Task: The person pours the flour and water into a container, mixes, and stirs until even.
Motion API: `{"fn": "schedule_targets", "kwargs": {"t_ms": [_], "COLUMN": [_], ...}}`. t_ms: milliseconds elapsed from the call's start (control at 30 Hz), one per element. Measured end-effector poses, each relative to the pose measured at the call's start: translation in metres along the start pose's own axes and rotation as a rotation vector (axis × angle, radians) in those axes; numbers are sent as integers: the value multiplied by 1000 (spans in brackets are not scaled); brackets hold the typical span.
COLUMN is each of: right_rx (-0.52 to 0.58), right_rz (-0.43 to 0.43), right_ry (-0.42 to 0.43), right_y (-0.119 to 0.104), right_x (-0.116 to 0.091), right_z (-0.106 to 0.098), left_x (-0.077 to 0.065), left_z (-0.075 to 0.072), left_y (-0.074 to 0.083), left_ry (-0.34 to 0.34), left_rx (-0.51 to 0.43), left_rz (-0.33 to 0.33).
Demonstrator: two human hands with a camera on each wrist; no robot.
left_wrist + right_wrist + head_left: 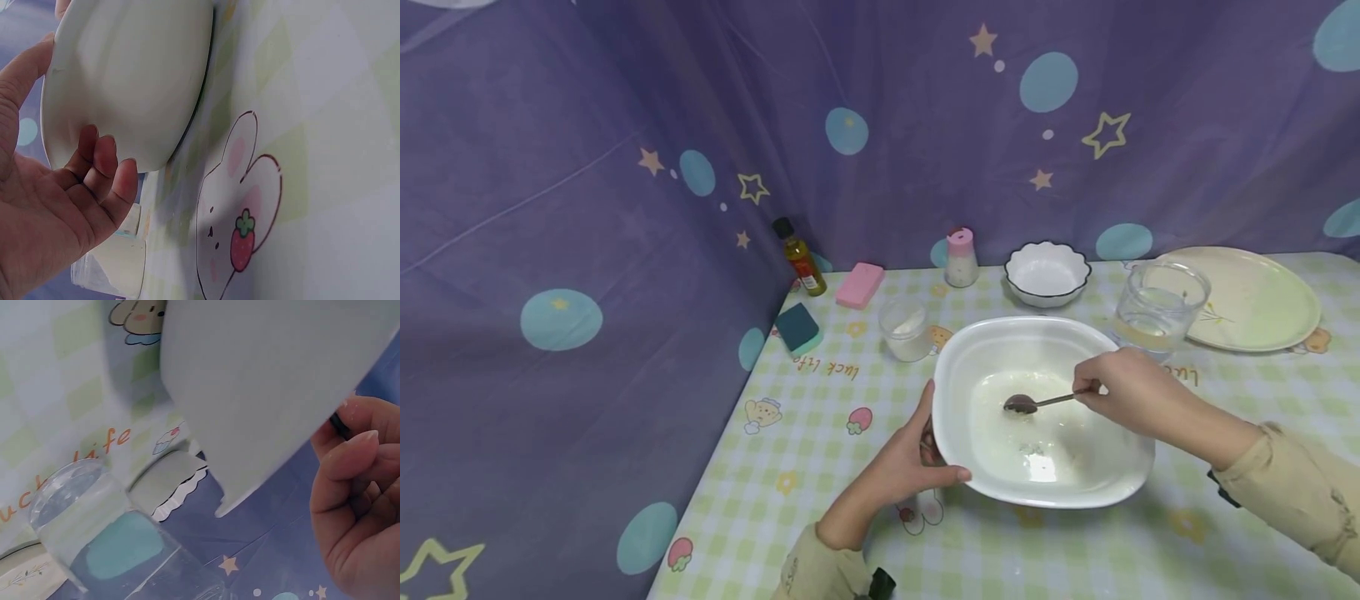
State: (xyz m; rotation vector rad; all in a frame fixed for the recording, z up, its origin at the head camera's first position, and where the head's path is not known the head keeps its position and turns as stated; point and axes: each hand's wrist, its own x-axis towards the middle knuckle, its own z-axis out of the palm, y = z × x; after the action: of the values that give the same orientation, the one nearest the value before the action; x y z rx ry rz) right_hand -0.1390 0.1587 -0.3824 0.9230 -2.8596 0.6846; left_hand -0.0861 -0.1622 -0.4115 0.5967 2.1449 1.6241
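Observation:
A white basin (958, 367) with rounded corners sits in front of me, a whitish wet layer over its bottom. At its left side my left hand (898, 468) holds the rim, the thumb along the near edge. The left wrist view shows that hand's fingers (103, 159) curled against the basin's outer wall (144, 81). Over the basin, my right hand (1127, 392) pinches the handle of a small dark metal spoon (1021, 404). The spoon's bowl is down inside the basin, near its middle. In the right wrist view, the basin's wall (262, 381) hides most of the spoon.
Behind the basin stand a clear cup of white powder (907, 333), a pink-topped shaker (961, 258), a scalloped white bowl (1047, 275) and a glass container with clear liquid (1157, 312). A plate (1262, 300) lies at right. An oil bottle (801, 262) and sponges (859, 286) are at back left.

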Motion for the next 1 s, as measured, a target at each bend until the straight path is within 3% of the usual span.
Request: {"fn": "schedule_targets", "kwargs": {"t_ms": [400, 567, 1000], "right_rx": [-87, -127, -67], "right_rz": [31, 16, -30], "right_ry": [-23, -60, -221], "right_y": [10, 15, 24], "right_x": [-5, -10, -19], "right_z": [-9, -19, -41], "left_x": [0, 0, 0], "left_z": [0, 0, 0], "left_y": [0, -1, -5], "left_ry": [-2, 2, 7], "left_rx": [-8, -38, -35], "left_rz": [14, -24, -11]}}
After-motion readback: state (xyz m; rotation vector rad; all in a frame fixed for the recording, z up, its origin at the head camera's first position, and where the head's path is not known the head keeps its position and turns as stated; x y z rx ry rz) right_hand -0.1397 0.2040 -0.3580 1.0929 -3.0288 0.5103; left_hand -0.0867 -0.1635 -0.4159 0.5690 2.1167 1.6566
